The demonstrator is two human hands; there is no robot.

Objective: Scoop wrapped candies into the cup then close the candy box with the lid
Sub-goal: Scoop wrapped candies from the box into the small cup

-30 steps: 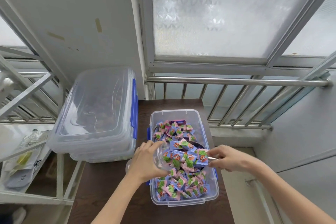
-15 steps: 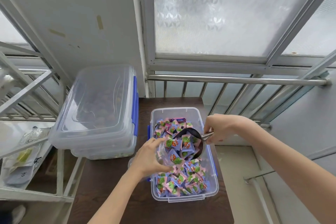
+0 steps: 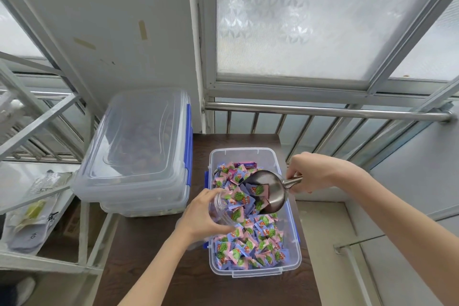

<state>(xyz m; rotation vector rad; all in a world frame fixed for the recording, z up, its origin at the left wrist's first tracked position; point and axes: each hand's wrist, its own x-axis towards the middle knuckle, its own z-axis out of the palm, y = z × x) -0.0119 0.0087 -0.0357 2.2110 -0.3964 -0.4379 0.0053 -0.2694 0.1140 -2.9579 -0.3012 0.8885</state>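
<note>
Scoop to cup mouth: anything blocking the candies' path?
Nothing visible. The scoop, held by the right hand, is tipped toward the clear cup that the left hand holds tilted over the open candy box. Candies bridge the scoop's lip and the cup's mouth.

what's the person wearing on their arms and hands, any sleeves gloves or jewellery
Nothing that shows. The left hand and right hand are bare, without gloves, rings or a watch, and both forearms are uncovered to the picture's edge, so no sleeve is in view.
</note>
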